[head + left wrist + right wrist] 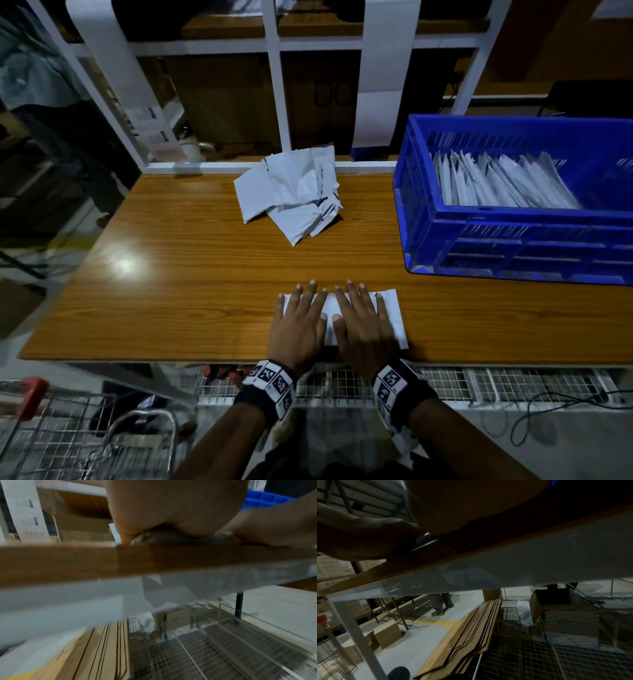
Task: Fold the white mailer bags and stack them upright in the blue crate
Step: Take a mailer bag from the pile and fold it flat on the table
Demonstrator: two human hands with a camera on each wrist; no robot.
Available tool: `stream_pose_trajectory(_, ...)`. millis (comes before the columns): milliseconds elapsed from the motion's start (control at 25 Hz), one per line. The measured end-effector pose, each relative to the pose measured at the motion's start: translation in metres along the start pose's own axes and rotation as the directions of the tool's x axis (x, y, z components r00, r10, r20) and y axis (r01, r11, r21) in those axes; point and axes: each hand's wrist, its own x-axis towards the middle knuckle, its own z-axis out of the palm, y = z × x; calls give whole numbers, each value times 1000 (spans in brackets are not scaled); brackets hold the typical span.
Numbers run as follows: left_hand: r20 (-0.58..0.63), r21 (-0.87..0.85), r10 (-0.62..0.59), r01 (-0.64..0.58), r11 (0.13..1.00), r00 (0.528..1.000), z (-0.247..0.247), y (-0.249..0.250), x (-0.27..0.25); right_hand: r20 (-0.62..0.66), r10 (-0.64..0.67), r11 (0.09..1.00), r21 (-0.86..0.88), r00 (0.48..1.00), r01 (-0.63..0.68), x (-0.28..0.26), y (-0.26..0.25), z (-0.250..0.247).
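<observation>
I see both hands flat on one white bag [394,313] at the near edge of the surface [178,274]. My left hand [301,322] lies palm down with fingers straight and slightly spread, pressing the bag's left half. My right hand [363,325] lies the same way beside it, thumbs nearly touching, fingers straight and pressing the right half. Neither hand curls round anything.

The bag is a smooth, thin rectangle, lying flat; its right end shows past my right hand, with a small notch at the far corner. The surface is glossy wood-grain laminate, brown, with a bright patch of glare at the left.

A loose pile of bags [291,192] sits at the far middle of the surface, well apart from my hands: crumpled, pale grey-white sheets overlapping at odd angles, edges creased.

The blue crate [513,240] stands at the far right on the surface. It is hard plastic with slotted, ribbed walls. Inside it, folded bags [503,185] stand on edge in a row, leaning toward the left.

Wrist views: the left shows my palm [171,507] on the surface edge, blurred; the right is dark, my palm [471,504] above the edge. Below lie wire mesh [530,655] and flat cardboard sheets [467,635].
</observation>
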Motion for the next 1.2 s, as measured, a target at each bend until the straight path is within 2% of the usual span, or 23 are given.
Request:
stream_pose_trajectory(120, -11, 47, 6, -6, 999, 1000, -3, 3, 2, 32, 34, 999, -13, 999, -33, 0, 4, 2)
stream_pose_trajectory(240, -127, 18, 13, -11, 1000, 992, -9, 14, 12, 10, 136, 989, -51, 991, -135, 1, 19, -9)
stream_pose_trajectory(320, -152, -27, 62, -67, 997, 986, -7, 25, 19, 31, 138, 987, -90, 990, -135, 2, 26, -15)
stream_pose_trajectory(440, -119, -46, 112, -118, 992, 987, 6, 31, 20, 66, 126, 987, -109, 990, -119, -5, 30, -11)
stream_pose_trajectory(600, -55, -10, 81, -82, 997, 995, 17, 27, 23, 86, 128, 982, -151, 988, -114, -10, 36, -9)
stream_pose_trajectory(880, -61, -51, 71, -74, 996, 996, 17, 26, 25, 110, 172, 978, -140, 979, -156, -4, 36, -8)
stream_pose_trajectory(1080, -43, -58, 122, -124, 991, 992, 9, 18, 22, 88, 129, 989, -91, 988, -120, -8, 36, -9)
stream_pose_trajectory(1200, -87, -65, 56, -62, 996, 995, 1, 0, 7, 94, 161, 985, -79, 982, -154, 0, 30, -16)
